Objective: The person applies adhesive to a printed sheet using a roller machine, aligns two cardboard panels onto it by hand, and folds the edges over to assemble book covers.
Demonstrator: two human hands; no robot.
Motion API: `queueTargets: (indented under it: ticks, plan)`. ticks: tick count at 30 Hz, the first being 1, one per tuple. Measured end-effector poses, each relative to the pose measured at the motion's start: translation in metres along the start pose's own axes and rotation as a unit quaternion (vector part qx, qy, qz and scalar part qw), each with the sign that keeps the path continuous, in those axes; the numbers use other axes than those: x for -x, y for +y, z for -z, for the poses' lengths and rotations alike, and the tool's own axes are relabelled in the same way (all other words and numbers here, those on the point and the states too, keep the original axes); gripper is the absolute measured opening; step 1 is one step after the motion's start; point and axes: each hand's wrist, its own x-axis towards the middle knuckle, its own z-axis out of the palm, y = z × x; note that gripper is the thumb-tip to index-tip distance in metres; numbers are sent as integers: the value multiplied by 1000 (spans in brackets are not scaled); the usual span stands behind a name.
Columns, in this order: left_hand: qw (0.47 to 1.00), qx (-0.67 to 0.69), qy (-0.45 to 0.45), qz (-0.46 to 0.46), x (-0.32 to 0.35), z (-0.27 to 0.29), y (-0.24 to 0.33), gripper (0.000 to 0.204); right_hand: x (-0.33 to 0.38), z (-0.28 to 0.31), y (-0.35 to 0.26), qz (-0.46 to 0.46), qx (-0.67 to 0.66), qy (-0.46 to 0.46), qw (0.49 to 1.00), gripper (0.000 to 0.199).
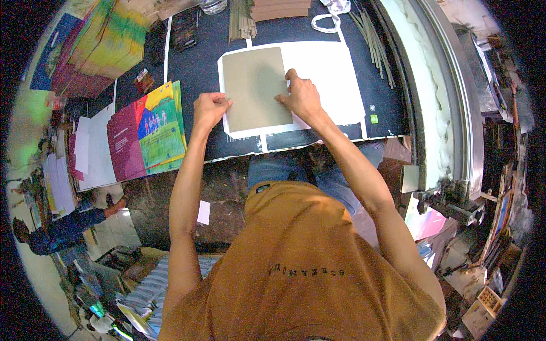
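A grey-brown board [256,85] lies on the left part of a larger white sheet [324,74] with cut corners, on the dark table. My left hand [209,112] is closed at the board's left edge, thumb and forefinger pressed together; whether paper is caught between them cannot be made out. At the opposite edge rests my right hand [303,98], its thumb and forefinger spread apart. The right thumb touches the board, and the forefinger lies by its upper right side. The other right fingers are partly hidden.
Colourful printed covers [151,133] are fanned out left of the board. A tall stack of yellow-green covers [108,48] stands far left. Grey strips [243,20], brown boards [280,9] and a white looped strap [325,23] lie at the back. A metal-framed machine [449,96] borders the right. Another person [68,227] is at lower left.
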Motion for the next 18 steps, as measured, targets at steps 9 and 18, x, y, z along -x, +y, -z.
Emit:
queueTargets:
  ticks: [9,18]
  plan:
    - [994,-100,25,-48,4,1,41,51,4,4,2,32,34,32,998,61]
    - [928,-199,77,-306,3,-85,65,60,34,83,36,-36,241,-100,965,84]
